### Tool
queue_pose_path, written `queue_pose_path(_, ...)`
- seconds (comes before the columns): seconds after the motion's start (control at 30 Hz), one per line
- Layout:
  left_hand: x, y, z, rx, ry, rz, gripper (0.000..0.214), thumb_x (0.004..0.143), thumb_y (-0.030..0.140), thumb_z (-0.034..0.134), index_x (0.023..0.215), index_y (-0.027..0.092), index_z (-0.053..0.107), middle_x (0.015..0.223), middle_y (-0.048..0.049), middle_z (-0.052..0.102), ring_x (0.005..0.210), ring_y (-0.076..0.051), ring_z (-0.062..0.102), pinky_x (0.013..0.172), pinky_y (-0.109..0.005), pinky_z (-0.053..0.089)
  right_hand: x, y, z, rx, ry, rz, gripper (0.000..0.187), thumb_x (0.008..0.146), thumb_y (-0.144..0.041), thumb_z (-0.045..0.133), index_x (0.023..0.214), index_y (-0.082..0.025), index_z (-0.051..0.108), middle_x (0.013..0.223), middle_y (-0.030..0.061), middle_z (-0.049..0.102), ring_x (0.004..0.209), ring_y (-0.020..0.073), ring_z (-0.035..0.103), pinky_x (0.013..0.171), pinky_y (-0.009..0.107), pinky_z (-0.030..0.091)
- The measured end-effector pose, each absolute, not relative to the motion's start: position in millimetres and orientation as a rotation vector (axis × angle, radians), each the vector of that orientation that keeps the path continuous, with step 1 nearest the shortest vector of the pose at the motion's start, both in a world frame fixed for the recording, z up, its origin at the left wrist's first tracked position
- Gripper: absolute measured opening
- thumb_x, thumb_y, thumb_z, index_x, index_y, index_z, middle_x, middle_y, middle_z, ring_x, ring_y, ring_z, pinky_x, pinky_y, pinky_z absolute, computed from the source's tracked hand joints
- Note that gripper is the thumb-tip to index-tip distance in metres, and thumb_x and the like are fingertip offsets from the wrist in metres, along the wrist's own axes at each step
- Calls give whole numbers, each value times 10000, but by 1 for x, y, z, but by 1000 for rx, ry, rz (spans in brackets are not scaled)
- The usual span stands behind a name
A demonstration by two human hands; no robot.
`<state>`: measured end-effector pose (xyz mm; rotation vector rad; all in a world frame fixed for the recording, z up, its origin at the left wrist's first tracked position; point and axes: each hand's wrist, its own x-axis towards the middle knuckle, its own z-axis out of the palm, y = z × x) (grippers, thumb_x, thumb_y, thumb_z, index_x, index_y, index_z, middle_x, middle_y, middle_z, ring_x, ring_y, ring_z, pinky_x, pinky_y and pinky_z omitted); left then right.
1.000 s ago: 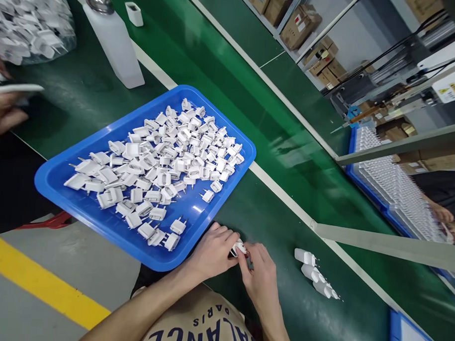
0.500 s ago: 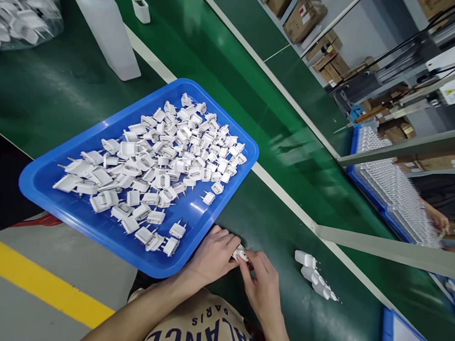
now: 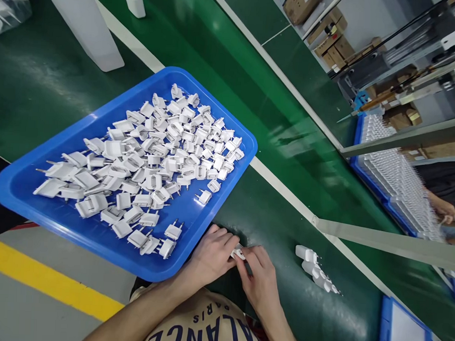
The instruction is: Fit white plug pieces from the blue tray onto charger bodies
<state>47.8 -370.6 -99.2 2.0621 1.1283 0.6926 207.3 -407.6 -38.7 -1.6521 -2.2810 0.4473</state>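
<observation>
My left hand (image 3: 214, 253) is closed around a small white plug adapter (image 3: 238, 253) just off the corner of the blue tray. From the other side, my right hand (image 3: 260, 277) pinches the same plug adapter at its end; fingers cover most of it. The blue tray (image 3: 226, 203) beside my left hand holds a heap of white two-pin plug adapters (image 3: 152, 180), lying in all directions. To the right of my hands, a short row of white plug adapters (image 3: 315, 269) stands on the green table with pins pointing away to the right.
A white bottle-like container (image 3: 90, 31) and a lone white casing (image 3: 135, 2) stand beyond the tray. A pale metal bar (image 3: 389, 241) crosses at right. Past it, another person's hand (image 3: 443, 210) is by trays of upright white parts (image 3: 395, 181). A blue-edged tray (image 3: 404, 328) lies lower right.
The view has shifted slightly, so the tray appears further left and larger. Both hands stay on the plug adapter, with the right fingers moved slightly over its end.
</observation>
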Motion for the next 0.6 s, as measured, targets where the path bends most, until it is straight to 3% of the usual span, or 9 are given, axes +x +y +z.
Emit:
queue_pose_path(0.43,43,-368,-100,2089,1096,707,76,909,214,673,912,220,598,850,-46,694,824,-257,630,748,-401,397,206,-408,-43,-1652,-2351,263,231,1101,-261,487,937,-224,645,799,39,578,744,211,530,711,348,415)
queue_pose_path(0.6,37,-367,-94,2092,1055,711,170,875,256,705,1021,196,643,909,-55,705,868,-263,640,812,-404,423,209,-405,-42,-1633,-2367,294,318,1120,-281,430,875,-224,624,812,43,598,764,206,538,739,337,417)
